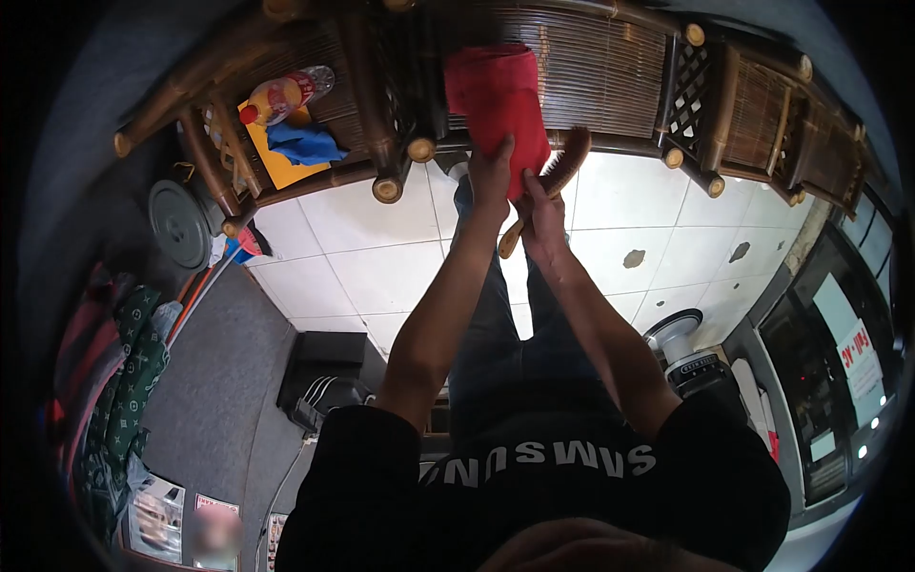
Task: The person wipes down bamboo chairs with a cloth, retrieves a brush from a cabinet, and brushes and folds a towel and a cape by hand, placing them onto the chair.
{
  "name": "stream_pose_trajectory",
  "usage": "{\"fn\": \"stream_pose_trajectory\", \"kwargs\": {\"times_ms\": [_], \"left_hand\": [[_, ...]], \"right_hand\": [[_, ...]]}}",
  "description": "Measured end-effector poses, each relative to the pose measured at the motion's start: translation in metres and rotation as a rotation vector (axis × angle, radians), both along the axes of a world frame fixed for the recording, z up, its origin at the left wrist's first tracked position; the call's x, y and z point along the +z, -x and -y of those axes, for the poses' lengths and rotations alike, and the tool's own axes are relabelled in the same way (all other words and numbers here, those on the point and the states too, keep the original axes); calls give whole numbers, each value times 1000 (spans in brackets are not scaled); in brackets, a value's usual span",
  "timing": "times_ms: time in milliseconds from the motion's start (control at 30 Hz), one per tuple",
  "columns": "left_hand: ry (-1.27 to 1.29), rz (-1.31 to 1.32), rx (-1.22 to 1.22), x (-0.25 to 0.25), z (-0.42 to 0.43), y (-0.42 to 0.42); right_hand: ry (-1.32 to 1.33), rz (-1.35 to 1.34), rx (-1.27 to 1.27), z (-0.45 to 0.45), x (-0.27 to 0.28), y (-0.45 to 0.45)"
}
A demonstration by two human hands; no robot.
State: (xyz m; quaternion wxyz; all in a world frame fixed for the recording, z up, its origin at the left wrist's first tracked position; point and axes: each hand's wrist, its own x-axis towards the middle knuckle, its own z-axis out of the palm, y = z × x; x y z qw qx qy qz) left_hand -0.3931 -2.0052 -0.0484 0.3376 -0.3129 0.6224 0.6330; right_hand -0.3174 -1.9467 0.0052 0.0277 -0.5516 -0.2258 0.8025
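A red fabric piece (519, 119), seemingly folded, stretches from the bamboo bench seat down to my hands. My left hand (490, 181) grips its lower left part, with the thumb lying on top and the other fingers hidden beneath. Between the fingers and palm of my right hand (544, 224) is a wooden-handled brush (569, 162); its curved bristled head points up and right, and its handle end sticks out below the hand. The right thumb and fingertips also touch the red fabric's lower right edge. Whether they pinch it cannot be made out.
On the bamboo bench (610, 81) to the left lie a bottle (291, 93), a blue cloth (305, 145) and a yellow-orange sheet (272, 162). A grey lidded bucket (180, 225) stands left. A fan-like device (679, 334) sits on the tiled floor (610, 257), right, near a glass door (829, 381).
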Motion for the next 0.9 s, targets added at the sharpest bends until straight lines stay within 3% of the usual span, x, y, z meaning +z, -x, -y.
{"fn": "stream_pose_trajectory", "kwargs": {"times_ms": [100,200,333,433,500,600,667,733,800,900], "left_hand": [[15,-24,-1,7,1,-16],[-155,-175,21,-2,-2,-11],[-460,-155,6,29,-6,36],[-380,-315,-241,20,7,62],[-1,-658,-519,-38,19,73],[-172,-60,-88,-103,25,97],[183,-180,-399,-162,43,99],[319,-272,-571,-174,49,96],[239,-342,-608,-158,51,97],[558,-625,-653,-157,42,88]], "right_hand": [[83,146,-104,-2,-16,-12],[151,84,-127,-18,-51,-30],[29,-70,-77,-34,-9,2],[23,-108,-40,-29,-4,20],[14,-95,3,-26,-13,29],[-87,40,105,-20,-56,17],[-251,170,139,-18,-86,11],[-446,266,230,-28,-108,12],[-690,266,296,-43,-120,26],[-817,177,405,-66,-127,55]]}}
